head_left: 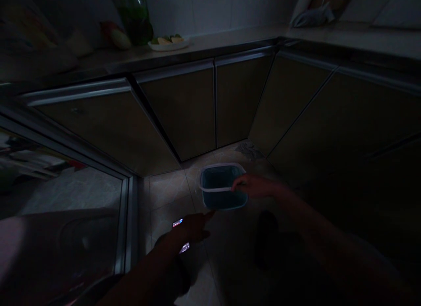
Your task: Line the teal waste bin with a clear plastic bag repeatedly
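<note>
A blue-green plastic bin, seemingly a trash bin, stands on the floor in dim light. Its pale rim ring is tilted across the opening, apart from the bin's near edge. The fingers of my right hand are curled round the ring's right side. Just below the bin's near edge is my left hand, index finger stretched toward it and thumb apart. Whether that fingertip touches the bin I cannot tell. A lit phone screen shows partly behind my left hand; what supports the phone is unclear.
Cabinet doors run along the back and right under a counter. On it are a plate of cut food and a green glass jar. A metal door frame stands left. A crumpled grey item lies in the corner.
</note>
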`<state>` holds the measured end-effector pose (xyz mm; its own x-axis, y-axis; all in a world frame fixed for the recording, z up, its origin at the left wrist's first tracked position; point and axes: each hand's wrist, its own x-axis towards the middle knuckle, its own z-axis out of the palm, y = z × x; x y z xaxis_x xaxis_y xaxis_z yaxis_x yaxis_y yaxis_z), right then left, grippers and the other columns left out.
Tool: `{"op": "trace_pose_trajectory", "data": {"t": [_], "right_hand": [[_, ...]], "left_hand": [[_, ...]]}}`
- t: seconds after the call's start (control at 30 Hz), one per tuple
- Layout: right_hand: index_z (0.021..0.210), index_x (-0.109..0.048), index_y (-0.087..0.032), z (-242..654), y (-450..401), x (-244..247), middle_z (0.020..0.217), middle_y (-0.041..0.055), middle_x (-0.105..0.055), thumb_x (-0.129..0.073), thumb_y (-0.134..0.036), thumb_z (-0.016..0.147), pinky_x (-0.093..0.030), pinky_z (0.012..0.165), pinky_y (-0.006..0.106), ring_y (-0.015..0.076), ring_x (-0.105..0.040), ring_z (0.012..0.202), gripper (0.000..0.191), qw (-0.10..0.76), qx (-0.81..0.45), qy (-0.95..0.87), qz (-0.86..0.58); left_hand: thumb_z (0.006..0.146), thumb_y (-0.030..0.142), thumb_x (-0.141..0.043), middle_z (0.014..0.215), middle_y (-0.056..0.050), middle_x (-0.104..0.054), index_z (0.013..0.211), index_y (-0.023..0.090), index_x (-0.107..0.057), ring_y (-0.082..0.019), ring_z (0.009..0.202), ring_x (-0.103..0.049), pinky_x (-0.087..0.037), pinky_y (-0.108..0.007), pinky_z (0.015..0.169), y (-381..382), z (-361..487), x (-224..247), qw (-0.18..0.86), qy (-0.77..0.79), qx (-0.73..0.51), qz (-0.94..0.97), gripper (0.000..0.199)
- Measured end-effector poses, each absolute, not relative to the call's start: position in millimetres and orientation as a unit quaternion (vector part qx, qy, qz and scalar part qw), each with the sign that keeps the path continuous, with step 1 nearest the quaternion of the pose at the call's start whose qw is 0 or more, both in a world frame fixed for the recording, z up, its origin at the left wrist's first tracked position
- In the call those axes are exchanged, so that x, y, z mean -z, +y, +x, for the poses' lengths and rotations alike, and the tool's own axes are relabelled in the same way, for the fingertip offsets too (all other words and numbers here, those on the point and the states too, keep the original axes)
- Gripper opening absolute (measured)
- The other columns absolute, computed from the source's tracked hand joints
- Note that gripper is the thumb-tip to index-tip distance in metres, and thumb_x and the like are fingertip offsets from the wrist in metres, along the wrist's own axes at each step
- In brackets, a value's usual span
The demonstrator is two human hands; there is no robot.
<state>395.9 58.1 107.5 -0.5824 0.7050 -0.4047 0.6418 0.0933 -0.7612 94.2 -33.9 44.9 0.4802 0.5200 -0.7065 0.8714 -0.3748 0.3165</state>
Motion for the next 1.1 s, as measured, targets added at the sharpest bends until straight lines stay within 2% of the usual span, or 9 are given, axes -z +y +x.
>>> {"op": "trace_pose_trajectory", "data": {"t": [0.1,0.23,0.3,0.4,0.67,0.8,0.87,0.97,1.1], "right_hand": [[0.122,-0.081,-0.019,392,78,-129,0.095,0.0058,-0.078,-0.051,-0.028,0.104,-0.055,0.065,0.025,0.0146,-0.068,0.069,0.036,0.138,-0.469,-0.703,-0.517],[0.131,-0.079,-0.024,388,106,-135,0.136,0.0088,-0.072,-0.057,-0.017,0.099,-0.055,0.108,0.035,0.0202,-0.071,0.118,0.039,0.259,-0.299,-0.729,-0.558],[0.144,-0.072,-0.027,387,117,-130,0.157,0.0097,-0.057,-0.061,-0.017,0.097,-0.048,0.12,0.04,0.0235,-0.061,0.139,0.049,0.264,-0.239,-0.729,-0.585],[0.166,-0.051,-0.03,385,129,-120,0.178,0.0113,-0.029,-0.065,-0.023,0.097,-0.048,0.123,0.046,0.0294,-0.056,0.148,0.07,0.242,-0.208,-0.706,-0.632],[0.178,-0.022,-0.032,380,142,-100,0.183,0.0127,-0.019,-0.066,-0.027,0.096,-0.048,0.123,0.049,0.0331,-0.054,0.15,0.093,0.216,-0.209,-0.704,-0.643],[0.179,-0.021,-0.029,385,137,-104,0.183,0.0128,-0.021,-0.062,-0.022,0.099,-0.044,0.126,0.045,0.0308,-0.04,0.161,0.09,0.2,-0.196,-0.721,-0.634],[0.179,-0.02,-0.029,388,131,-110,0.183,0.0147,-0.017,-0.061,-0.02,0.1,-0.047,0.123,0.045,0.0329,-0.048,0.156,0.089,0.186,-0.185,-0.723,-0.639],[0.177,-0.028,-0.031,396,120,-116,0.184,0.0138,-0.014,-0.059,-0.019,0.101,-0.051,0.118,0.044,0.0304,-0.062,0.141,0.083,0.187,-0.162,-0.722,-0.646],[0.155,-0.06,-0.023,415,105,-99,0.165,0.0152,-0.049,-0.051,-0.019,0.105,-0.053,0.116,0.043,0.0288,-0.063,0.137,0.051,0.138,-0.133,-0.708,-0.68]], "left_hand": [[0.096,0.043,-0.063,0.152,-0.022,-0.066,0.178,0.03,-0.017,-0.042,0.134,-0.068,-0.055,-0.057,0.107,-36,91,-39,0.31,0.446,0.278,0.793,0.096],[0.097,0.041,-0.061,0.153,-0.02,-0.066,0.178,0.033,-0.014,-0.04,0.135,-0.068,-0.055,-0.055,0.108,-38,89,-40,0.308,0.448,0.299,0.785,0.094],[0.099,0.042,-0.059,0.154,-0.019,-0.065,0.178,0.034,-0.014,-0.039,0.135,-0.069,-0.055,-0.052,0.109,-38,89,-43,0.311,0.452,0.304,0.779,0.092],[0.1,0.042,-0.058,0.155,-0.018,-0.065,0.178,0.034,-0.014,-0.038,0.136,-0.068,-0.055,-0.052,0.11,-38,90,-46,0.313,0.456,0.302,0.776,0.09],[0.095,0.037,-0.063,0.146,-0.014,-0.071,0.175,0.032,-0.028,-0.033,0.129,-0.072,-0.055,-0.045,0.106,-36,85,-40,0.301,0.445,0.277,0.797,0.087],[0.092,0.034,-0.063,0.121,-0.005,-0.08,0.144,0.028,-0.063,-0.025,0.112,-0.076,-0.055,-0.035,0.095,-25,85,-40,0.29,0.512,0.167,0.791,0.052],[0.095,0.034,-0.058,0.112,-0.004,-0.081,0.127,0.027,-0.068,-0.024,0.106,-0.077,-0.054,-0.033,0.089,-15,84,-39,0.269,0.557,0.12,0.776,0.034],[0.101,0.034,-0.05,0.101,-0.004,-0.081,0.129,0.026,-0.063,-0.024,0.1,-0.077,-0.053,-0.032,0.084,1,77,-32,0.263,0.622,0.085,0.733,0.032],[0.104,0.027,-0.046,0.11,-0.006,-0.082,0.158,0.026,-0.044,-0.024,0.106,-0.077,-0.053,-0.032,0.085,18,65,-10,0.299,0.661,0.083,0.683,0.055]]}}
